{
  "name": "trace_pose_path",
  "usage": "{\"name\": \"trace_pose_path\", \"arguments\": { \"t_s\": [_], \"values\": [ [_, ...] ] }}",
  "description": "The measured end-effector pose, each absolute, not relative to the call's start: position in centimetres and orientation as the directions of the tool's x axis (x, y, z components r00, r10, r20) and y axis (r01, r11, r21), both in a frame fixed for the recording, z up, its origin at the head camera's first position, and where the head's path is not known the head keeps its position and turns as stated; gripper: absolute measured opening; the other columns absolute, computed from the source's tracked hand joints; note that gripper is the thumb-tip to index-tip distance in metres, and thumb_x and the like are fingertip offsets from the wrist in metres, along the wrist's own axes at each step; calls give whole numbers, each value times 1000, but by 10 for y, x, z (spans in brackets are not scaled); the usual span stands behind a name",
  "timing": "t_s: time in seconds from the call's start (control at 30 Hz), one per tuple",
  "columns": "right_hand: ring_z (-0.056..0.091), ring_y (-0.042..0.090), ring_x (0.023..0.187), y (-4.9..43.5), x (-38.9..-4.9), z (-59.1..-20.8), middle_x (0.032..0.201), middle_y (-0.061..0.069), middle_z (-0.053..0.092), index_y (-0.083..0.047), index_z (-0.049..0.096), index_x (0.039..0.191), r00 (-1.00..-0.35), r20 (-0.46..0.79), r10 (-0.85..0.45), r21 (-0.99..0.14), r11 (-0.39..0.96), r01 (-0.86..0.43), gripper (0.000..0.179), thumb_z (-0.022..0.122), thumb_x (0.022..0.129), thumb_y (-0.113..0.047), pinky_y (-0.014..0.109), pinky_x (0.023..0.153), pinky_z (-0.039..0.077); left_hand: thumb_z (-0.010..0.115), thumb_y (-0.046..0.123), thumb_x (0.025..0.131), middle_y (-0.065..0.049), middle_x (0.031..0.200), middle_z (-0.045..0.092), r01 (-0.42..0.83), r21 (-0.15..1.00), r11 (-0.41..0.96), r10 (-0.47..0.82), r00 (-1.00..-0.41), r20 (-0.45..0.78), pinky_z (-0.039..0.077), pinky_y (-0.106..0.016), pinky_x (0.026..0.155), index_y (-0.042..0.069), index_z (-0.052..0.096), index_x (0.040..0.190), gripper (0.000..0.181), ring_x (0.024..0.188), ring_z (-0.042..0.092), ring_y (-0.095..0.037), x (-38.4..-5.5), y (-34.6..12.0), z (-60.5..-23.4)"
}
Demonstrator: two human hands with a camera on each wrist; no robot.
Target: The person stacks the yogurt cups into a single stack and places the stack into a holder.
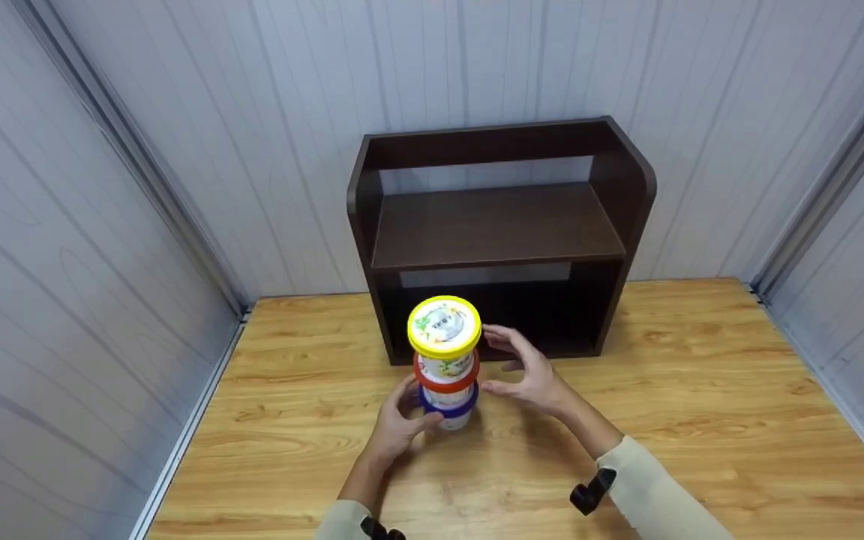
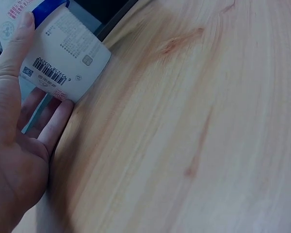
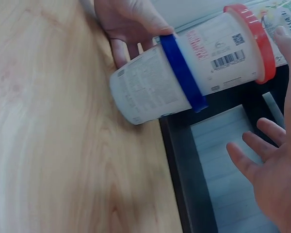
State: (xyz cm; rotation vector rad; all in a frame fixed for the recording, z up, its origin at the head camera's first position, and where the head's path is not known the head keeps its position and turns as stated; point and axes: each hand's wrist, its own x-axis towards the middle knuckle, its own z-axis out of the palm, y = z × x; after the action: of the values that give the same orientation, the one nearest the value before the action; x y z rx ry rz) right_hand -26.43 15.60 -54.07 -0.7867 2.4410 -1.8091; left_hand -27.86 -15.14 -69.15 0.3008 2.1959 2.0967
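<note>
Three white paper tubs stand in one upright stack on the wooden table, seen in the head view: a yellow-lidded tub (image 1: 445, 327) on top, a red-lidded tub (image 1: 448, 396) in the middle and a blue-lidded tub (image 1: 455, 424) at the bottom. My left hand (image 1: 393, 429) holds the lowest tub from the left, its thumb on the blue lid and its fingers round the far side. Printed text and a barcode show on that tub (image 2: 70, 56) in the left wrist view. To the right of the stack, my right hand (image 1: 535, 381) has its fingers spread and grips nothing.
Behind the stack stands a dark brown two-tier shelf (image 1: 503, 225), close to the pale panelled back wall (image 1: 312, 112). Side walls (image 1: 42, 300) flank the wooden table (image 1: 702, 390). Black straps (image 1: 594, 490) sit on both wrists.
</note>
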Motion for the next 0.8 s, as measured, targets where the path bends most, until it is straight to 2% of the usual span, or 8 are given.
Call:
{"name": "trace_pose_path", "arguments": {
  "t_s": [0.13, 0.3, 0.47, 0.6, 0.7, 0.73, 0.8],
  "values": [
    [52, 50, 155, 155, -264, -550, 169, 26, 53, -7, 47, 167, -873, 268, -408, -904, 208, -374, 86, 92, 94, -13, 66, 114, 52, 100, 29, 88, -14, 153, 71, 84, 995, 51, 216, -974, 72, 55, -29, 118, 13, 51, 168, 95, 142, 67, -24, -280, -153, -692],
    [51, 53, 155, 151, -263, -559, 169, 26, 52, -4, 45, 166, -867, 245, -433, -912, 201, -358, 87, 92, 94, -14, 67, 114, 52, 99, 28, 89, -14, 155, 70, 84, 995, 54, 220, -973, 70, 54, -32, 121, 15, 51, 168, 94, 146, 65, -28, -279, -152, -690],
    [48, 55, 159, 147, -261, -565, 173, 28, 48, -3, 43, 167, -861, 233, -452, -920, 183, -345, 87, 91, 96, -15, 72, 115, 54, 100, 28, 88, -7, 154, 71, 81, 996, 44, 212, -975, 70, 53, -28, 120, 17, 53, 167, 92, 144, 66, -20, -277, -151, -686],
    [47, 59, 157, 145, -260, -570, 172, 31, 46, -1, 41, 167, -854, 236, -463, -926, 158, -342, 87, 91, 96, -14, 74, 115, 55, 97, 29, 91, -17, 153, 71, 116, 991, 69, 210, -973, 99, 54, -36, 122, 6, 52, 166, 91, 144, 67, -27, -263, -146, -661],
    [49, 60, 156, 143, -259, -575, 171, 33, 46, 1, 42, 166, -851, 244, -464, -926, 148, -346, 87, 91, 96, -14, 73, 118, 54, 96, 29, 92, -18, 153, 71, 122, 991, 58, 210, -972, 107, 55, -37, 122, 6, 53, 165, 88, 143, 67, -26, -261, -145, -658],
    [49, 60, 155, 141, -259, -576, 171, 33, 46, 1, 42, 166, -851, 242, -466, -929, 142, -342, 87, 91, 96, -14, 73, 118, 54, 97, 30, 92, -14, 153, 72, 125, 991, 54, 205, -972, 112, 55, -32, 120, 10, 54, 165, 87, 141, 68, -21, -264, -147, -665],
    [49, 61, 155, 139, -259, -579, 171, 33, 46, 1, 41, 166, -851, 233, -471, -933, 139, -333, 87, 91, 96, -14, 73, 120, 53, 92, 36, 97, -14, 153, 71, 192, 981, 38, 230, -957, 178, 58, -36, 118, 11, 53, 166, 84, 140, 68, -20, -263, -150, -667]
  ]
}}
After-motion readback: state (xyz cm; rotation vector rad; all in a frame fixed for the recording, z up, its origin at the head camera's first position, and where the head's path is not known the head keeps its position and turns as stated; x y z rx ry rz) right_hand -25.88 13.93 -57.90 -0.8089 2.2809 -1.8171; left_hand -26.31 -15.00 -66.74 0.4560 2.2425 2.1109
